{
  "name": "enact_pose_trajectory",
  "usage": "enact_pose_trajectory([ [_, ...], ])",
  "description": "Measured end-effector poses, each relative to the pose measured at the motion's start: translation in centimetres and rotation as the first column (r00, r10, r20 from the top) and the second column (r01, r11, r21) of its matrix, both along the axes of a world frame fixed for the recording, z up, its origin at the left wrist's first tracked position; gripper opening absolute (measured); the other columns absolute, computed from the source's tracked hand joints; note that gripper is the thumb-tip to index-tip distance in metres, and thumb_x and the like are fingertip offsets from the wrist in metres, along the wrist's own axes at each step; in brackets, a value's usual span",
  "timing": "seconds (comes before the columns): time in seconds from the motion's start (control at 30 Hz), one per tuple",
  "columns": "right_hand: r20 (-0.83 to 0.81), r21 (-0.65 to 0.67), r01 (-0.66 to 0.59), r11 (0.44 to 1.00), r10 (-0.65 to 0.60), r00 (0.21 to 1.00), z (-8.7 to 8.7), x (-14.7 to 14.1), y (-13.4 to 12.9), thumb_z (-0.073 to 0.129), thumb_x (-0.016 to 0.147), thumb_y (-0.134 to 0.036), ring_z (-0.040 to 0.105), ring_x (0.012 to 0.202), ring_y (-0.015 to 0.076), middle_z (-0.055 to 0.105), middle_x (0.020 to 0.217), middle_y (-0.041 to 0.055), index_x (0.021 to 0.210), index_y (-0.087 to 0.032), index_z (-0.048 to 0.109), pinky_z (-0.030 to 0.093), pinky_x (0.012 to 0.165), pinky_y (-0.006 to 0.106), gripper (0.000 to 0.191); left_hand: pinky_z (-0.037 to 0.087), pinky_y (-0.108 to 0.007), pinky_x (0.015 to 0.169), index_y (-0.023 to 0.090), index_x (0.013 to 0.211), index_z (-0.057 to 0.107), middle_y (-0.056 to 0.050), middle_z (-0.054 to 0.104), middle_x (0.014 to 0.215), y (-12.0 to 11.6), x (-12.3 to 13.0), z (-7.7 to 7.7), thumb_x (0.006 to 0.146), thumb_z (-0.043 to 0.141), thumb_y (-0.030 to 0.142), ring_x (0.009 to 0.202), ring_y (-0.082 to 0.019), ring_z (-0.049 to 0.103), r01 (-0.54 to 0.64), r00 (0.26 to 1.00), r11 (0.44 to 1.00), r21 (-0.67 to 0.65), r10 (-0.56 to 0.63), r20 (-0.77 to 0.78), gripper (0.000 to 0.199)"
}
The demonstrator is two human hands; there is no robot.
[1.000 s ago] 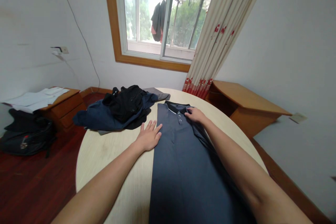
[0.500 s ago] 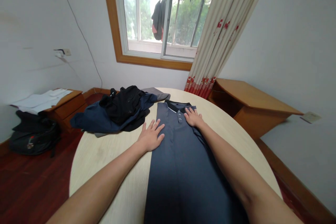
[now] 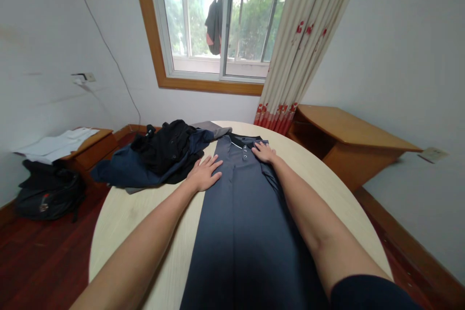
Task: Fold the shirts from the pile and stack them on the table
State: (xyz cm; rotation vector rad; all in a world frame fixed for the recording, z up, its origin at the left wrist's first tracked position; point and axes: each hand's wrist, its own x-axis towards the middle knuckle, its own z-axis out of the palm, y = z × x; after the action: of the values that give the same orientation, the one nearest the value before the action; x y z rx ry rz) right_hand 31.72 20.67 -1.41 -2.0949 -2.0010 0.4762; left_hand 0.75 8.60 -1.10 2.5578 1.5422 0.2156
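While the dark grey shirt [image 3: 250, 213] lies lengthwise on the round bench [image 3: 323, 193], from the middle of the frame down to its bottom edge, both hands press flat with fingers spread, gripping nothing. At centre, the left hand [image 3: 204, 173] straddles the garment's left edge; slightly higher and to the right, the right hand [image 3: 265, 152] touches the cloth beside the black collar [image 3: 236, 141] and buttons [image 3: 245, 151]. Left of centre sits a rumpled pile of dark clothes [image 3: 160, 155]. A curtain [image 3: 286, 63] hangs at upper right, beside the window [image 3: 205, 65].
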Motion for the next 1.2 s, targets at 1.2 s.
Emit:
enact_pose_trajectory([
  [1.2, 0.322, -0.11, -0.143, 0.984, 0.172, 0.931, 8.9, -4.7, -39.7, 0.055, 0.08, -0.02, 0.07, 0.098, 0.0321, 0.071, 0.114, 0.0205, 0.143, -0.013, 0.045, 0.05, 0.074, 0.036, 0.065, 0.017, -0.057, 0.119, 0.026, 0.148, 0.047, -0.006, 0.032, 0.162, -10.7, -1.2, -0.8, 0.093, 0.038, 0.066, 0.149, -0.032, 0.025, 0.069, 0.995, 0.997, 0.047, -0.072, 0.068, 0.068],
])
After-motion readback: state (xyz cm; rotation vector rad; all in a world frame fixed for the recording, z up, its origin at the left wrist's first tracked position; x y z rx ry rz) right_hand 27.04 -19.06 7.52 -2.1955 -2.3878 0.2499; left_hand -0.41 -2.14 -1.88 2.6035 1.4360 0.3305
